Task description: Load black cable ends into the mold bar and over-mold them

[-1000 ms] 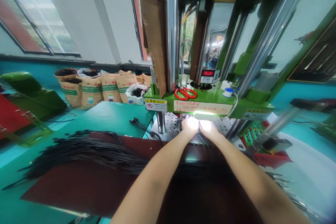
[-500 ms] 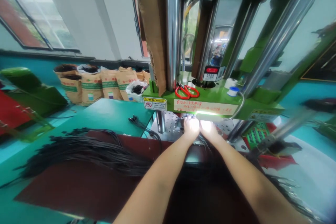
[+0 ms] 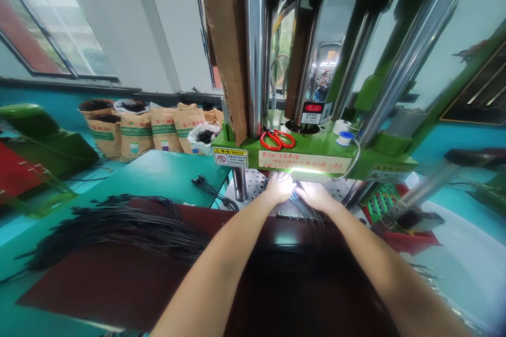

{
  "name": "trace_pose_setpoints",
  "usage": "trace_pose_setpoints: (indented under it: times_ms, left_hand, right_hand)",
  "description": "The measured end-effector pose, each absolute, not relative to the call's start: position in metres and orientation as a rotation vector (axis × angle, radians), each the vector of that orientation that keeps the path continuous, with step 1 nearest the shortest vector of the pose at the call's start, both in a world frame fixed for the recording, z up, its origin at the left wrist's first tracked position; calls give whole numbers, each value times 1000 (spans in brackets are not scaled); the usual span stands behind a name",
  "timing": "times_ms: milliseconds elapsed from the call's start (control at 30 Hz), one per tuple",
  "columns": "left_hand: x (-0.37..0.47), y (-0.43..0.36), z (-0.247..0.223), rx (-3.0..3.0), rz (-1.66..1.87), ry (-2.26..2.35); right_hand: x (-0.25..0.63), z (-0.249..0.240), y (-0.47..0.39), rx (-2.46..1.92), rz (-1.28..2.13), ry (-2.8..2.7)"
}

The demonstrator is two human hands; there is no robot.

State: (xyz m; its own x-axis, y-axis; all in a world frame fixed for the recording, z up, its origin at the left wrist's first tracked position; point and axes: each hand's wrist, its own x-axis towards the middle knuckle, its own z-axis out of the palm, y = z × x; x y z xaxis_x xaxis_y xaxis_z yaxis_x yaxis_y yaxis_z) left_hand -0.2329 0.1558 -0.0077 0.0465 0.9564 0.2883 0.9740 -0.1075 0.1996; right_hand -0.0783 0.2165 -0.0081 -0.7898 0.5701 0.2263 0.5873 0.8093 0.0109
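Black cables (image 3: 303, 209) trail between left hand (image 3: 280, 188) and right hand (image 3: 314, 195), at the green press (image 3: 359, 167); whether those 2 grip anything, I cannot tell!

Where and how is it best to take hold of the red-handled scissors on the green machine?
I would grip the scissors by their red loops, coming from above and the near side. The wide loops lie near the front edge of the green plate, while the steel column stands close on the left.
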Motion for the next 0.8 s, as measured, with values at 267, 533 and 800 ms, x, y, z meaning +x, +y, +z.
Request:
trace_pose_setpoints:
  times_ms: [267, 533, 800]
  left_hand:
    - [-246, 161, -15, -2372, -569, -2051]
    - [-243, 168, -18, -2333, -599, -2172]
    - [-253, 164, -15, -2297, -563, -2217]
  right_hand:
    - [-88, -7, 215, -923, -39, -2815]
    - [-93, -8, 219, -1007, 10, -2803]
    - [-81, -2, 228, -1080, -63, -2774]
